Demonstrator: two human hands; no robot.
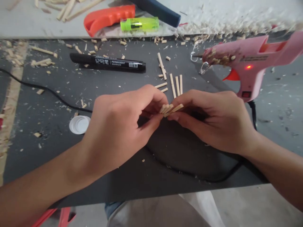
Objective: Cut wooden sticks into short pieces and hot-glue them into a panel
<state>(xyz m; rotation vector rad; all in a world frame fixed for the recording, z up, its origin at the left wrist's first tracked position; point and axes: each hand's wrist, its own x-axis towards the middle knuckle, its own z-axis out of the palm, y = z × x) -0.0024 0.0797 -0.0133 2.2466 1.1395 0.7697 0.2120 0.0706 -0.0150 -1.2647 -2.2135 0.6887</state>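
Observation:
My left hand (123, 123) pinches a small cluster of short wooden sticks (167, 108) between thumb and index finger. My right hand (208, 121) meets it at the middle, its thumb and index finger closed on one more short wooden stick (177, 108) that slants against the cluster. The lower parts of the sticks are hidden by the fingers. Just beyond my fingertips, several loose sticks (177, 85) of similar length lie on the dark tabletop (132, 176).
A pink hot glue gun (255, 60) with a lit red light rests at right, its black cord (203, 180) passing below my hands. A black permanent marker (107, 63), white cap (79, 124), green lighter (139, 24) and orange handle (109, 17) lie around, among wood scraps.

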